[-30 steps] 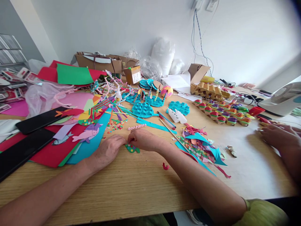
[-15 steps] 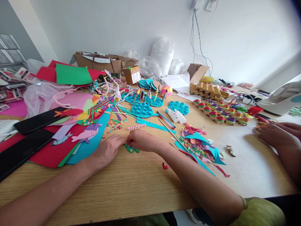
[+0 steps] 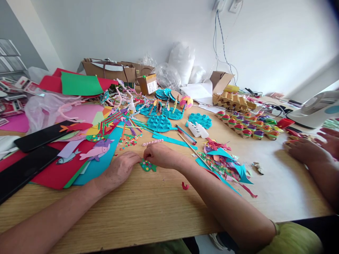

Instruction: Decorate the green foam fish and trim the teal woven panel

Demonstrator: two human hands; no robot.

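Note:
On the wooden table in front of me lies a small green paper fish [image 3: 148, 166] with coloured dots. The fingertips of my left hand [image 3: 124, 167], drawn together, hold its left edge. My right hand [image 3: 162, 156] is bent down over the upper part of the fish with its fingers pinched. What the right fingertips hold, if anything, is hidden behind the hand. Just beyond lies a twisted pink-and-white strip [image 3: 153, 142]. Small cut paper bits [image 3: 129, 140] are scattered to the left of it.
Paper fish [image 3: 96, 149] and black phones [image 3: 29, 169] lie on coloured sheets at left. White glue bottles [image 3: 194, 129], pens [image 3: 186, 134] and a heap of paper scraps [image 3: 225, 160] are to the right. A co-worker's hands [image 3: 304, 150] rest near painted egg-carton pieces [image 3: 247, 125].
My right hand has lifted slightly off the fish, so more of its dotted body shows. My left hand stays put. One of the co-worker's hands has risen and opened.

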